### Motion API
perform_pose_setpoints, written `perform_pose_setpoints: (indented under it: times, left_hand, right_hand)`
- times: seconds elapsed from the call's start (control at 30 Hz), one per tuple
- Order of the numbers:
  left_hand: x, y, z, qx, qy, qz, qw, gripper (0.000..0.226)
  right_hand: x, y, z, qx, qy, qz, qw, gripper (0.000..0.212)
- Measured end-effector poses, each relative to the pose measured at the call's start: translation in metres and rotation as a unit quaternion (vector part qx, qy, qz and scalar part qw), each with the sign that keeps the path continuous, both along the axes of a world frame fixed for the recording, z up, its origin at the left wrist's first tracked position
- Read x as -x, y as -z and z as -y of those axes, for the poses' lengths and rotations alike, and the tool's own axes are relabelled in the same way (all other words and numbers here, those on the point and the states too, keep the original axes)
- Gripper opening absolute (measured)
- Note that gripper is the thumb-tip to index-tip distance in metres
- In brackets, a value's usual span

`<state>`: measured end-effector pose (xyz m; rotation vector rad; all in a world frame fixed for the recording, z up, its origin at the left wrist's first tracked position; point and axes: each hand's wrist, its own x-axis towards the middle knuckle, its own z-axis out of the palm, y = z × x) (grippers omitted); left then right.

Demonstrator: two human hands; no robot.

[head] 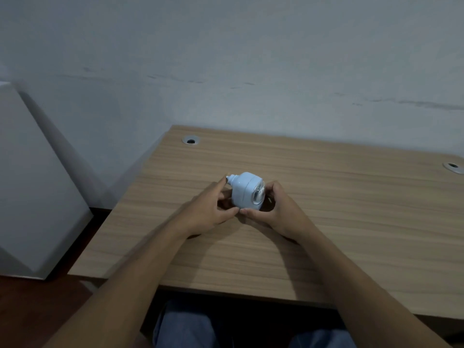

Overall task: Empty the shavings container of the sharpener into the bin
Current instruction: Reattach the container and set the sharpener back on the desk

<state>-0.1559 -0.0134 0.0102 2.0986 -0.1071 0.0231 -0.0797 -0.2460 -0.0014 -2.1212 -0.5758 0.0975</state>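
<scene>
A small pale blue sharpener (244,190) with a clear shavings container (258,195) on its right end is held just above the wooden desk (326,222), near its middle. My left hand (209,210) grips the left side of its body, with fingers near the nozzle-like end. My right hand (272,209) holds the right end, fingers curled around the clear part. The thumbs of both hands meet below the sharpener. No bin is visible.
Two round metal cable grommets (191,140) (453,167) sit at the desk's far corners. A white box-like object (32,184) stands on the floor to the left. The grey wall runs behind the desk. My knees show under the front edge.
</scene>
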Motion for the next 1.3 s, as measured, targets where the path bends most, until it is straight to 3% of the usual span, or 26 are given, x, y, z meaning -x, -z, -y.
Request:
perform_pose_setpoints:
  times: [0.1,0.2,0.33,0.43,0.5,0.67,0.83,1.0,1.1,1.3]
  left_hand:
    - [-0.007,-0.003,0.001,0.008,0.008,-0.002,1.000,0.099]
    - [-0.014,-0.004,-0.002,-0.007,-0.072,0.014,0.997,0.107]
    - [-0.024,0.008,-0.007,0.044,-0.134,0.043,0.989,0.070]
    - [-0.025,0.008,-0.005,0.067,-0.114,0.038,0.991,0.039]
    - [-0.025,0.008,-0.005,0.068,-0.103,0.031,0.992,0.034]
    - [-0.036,0.007,-0.004,0.046,-0.089,0.047,0.994,0.039]
    - [-0.075,0.006,0.007,-0.005,-0.084,0.072,0.994,0.053]
    - [-0.126,-0.001,0.011,-0.025,-0.089,0.076,0.993,0.063]
    - [-0.165,-0.004,0.008,-0.032,-0.090,0.057,0.994,0.069]
    - [-0.230,-0.005,0.000,-0.050,-0.085,0.046,0.994,0.072]
  right_hand:
    - [0.004,0.001,0.000,-0.013,0.018,0.018,1.000,0.079]
    - [0.004,0.000,0.002,-0.006,0.032,0.025,0.999,0.075]
    - [0.004,-0.001,0.004,-0.011,0.033,0.036,0.999,0.063]
    - [0.002,0.001,0.005,-0.013,0.023,0.032,0.999,0.066]
    - [0.001,0.004,0.005,-0.010,0.020,0.045,0.999,0.070]
    - [-0.020,0.007,-0.004,-0.004,0.057,0.080,0.995,0.068]
    - [-0.063,0.005,-0.012,-0.022,0.090,0.044,0.995,0.060]
    - [-0.118,0.000,-0.022,-0.052,0.104,0.035,0.993,0.067]
    - [-0.157,0.000,-0.032,-0.081,0.098,0.057,0.990,0.071]
    - [-0.227,0.003,-0.050,-0.048,0.102,0.115,0.987,0.066]
